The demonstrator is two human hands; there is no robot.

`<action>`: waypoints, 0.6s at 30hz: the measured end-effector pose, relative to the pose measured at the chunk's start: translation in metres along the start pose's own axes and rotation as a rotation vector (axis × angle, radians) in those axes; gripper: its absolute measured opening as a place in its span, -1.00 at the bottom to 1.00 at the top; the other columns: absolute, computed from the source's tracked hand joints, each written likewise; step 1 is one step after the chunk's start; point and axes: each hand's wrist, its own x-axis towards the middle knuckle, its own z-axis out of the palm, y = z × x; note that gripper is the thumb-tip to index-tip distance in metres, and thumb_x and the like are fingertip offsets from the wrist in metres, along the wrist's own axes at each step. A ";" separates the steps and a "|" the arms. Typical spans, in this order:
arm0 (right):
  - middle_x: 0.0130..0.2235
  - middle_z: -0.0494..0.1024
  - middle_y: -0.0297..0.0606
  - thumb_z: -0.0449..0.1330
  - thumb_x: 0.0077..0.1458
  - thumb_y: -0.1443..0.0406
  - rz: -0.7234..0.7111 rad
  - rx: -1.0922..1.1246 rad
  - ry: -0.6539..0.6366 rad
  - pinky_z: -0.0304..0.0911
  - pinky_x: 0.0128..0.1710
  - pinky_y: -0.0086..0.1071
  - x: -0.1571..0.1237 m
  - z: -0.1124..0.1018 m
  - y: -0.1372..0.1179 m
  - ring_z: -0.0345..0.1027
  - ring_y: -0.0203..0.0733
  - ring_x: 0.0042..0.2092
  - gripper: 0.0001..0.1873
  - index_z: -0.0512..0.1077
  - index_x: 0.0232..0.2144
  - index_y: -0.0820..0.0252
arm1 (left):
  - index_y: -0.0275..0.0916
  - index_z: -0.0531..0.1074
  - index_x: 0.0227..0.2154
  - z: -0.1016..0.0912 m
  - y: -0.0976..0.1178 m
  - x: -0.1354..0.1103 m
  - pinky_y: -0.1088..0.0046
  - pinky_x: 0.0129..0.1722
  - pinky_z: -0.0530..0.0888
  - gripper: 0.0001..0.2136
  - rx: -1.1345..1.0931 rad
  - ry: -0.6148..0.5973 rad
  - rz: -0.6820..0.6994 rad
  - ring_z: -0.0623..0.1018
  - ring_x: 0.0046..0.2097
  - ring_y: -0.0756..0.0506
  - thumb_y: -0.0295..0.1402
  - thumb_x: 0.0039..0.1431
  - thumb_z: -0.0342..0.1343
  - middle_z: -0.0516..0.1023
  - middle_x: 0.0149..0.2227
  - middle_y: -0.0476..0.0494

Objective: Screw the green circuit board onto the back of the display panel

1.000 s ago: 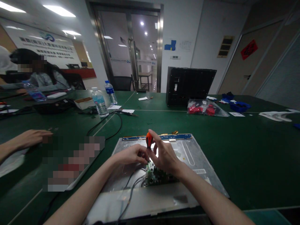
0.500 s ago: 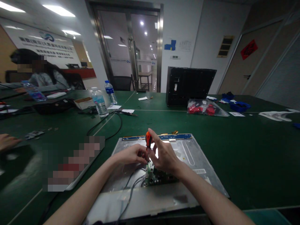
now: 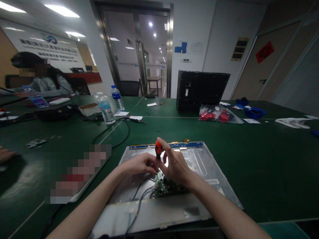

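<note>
My right hand (image 3: 176, 165) grips an orange and black screwdriver (image 3: 158, 149), held upright with its tip down at the upper left corner of a green circuit board (image 3: 165, 191). Close against the screwdriver's shaft, my left hand (image 3: 142, 164) has its fingers curled together; what they pinch, if anything, is hidden. The board sits on the silver metal back of a flat display panel (image 3: 219, 189), partly covered by my right hand. Dark cables (image 3: 140, 207) run from the board's left side towards me. A blue circuit strip (image 3: 194, 145) lines the panel's far edge.
Water bottles (image 3: 106, 109) and a black cable (image 3: 129, 131) are at the left. A black monitor housing (image 3: 203, 91) stands at the back, beside a clear bag (image 3: 220, 114) of red parts. Another person's hand (image 3: 6, 154) shows at the left edge.
The screwdriver's handle has turned and leans slightly differently; its tip stays at the same corner. My hands have hardly moved. The other person's hand has shifted left.
</note>
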 end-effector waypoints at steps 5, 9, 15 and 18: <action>-0.36 0.53 -0.28 0.09 0.19 0.37 -0.008 0.043 -0.022 0.34 -0.47 -0.37 0.000 -0.004 -0.002 0.39 -0.24 -0.45 -0.27 -0.10 0.33 0.20 | -0.27 0.51 -0.47 -0.001 -0.002 0.001 0.50 -0.44 0.30 -0.84 -0.018 -0.027 0.010 0.40 -0.44 -0.04 -0.30 -0.10 0.30 0.44 -0.51 0.02; -0.30 0.55 -0.26 0.06 0.18 0.43 -0.024 0.045 -0.007 0.37 -0.45 -0.37 0.000 -0.002 -0.002 0.38 -0.26 -0.46 -0.29 -0.08 0.33 0.18 | -0.27 0.53 -0.47 0.000 -0.001 0.000 0.50 -0.44 0.30 -0.86 -0.012 -0.027 -0.008 0.40 -0.44 -0.04 -0.31 -0.08 0.28 0.47 -0.51 0.01; -0.22 0.55 -0.20 0.10 0.20 0.39 -0.027 0.020 -0.013 0.42 -0.40 -0.29 0.000 0.000 -0.001 0.37 -0.25 -0.45 -0.28 -0.11 0.33 0.17 | -0.26 0.52 -0.50 -0.001 -0.003 0.001 0.50 -0.40 0.32 -0.87 -0.011 -0.011 -0.021 0.41 -0.41 -0.05 -0.32 -0.12 0.28 0.47 -0.49 0.01; -0.22 0.54 -0.21 0.10 0.21 0.37 -0.033 0.024 0.002 0.42 -0.39 -0.28 0.000 0.001 0.000 0.37 -0.25 -0.46 -0.27 -0.12 0.33 0.15 | -0.26 0.50 -0.53 -0.001 -0.004 0.000 0.50 -0.39 0.31 -0.86 0.008 -0.004 -0.013 0.40 -0.40 -0.05 -0.30 -0.12 0.29 0.44 -0.50 0.03</action>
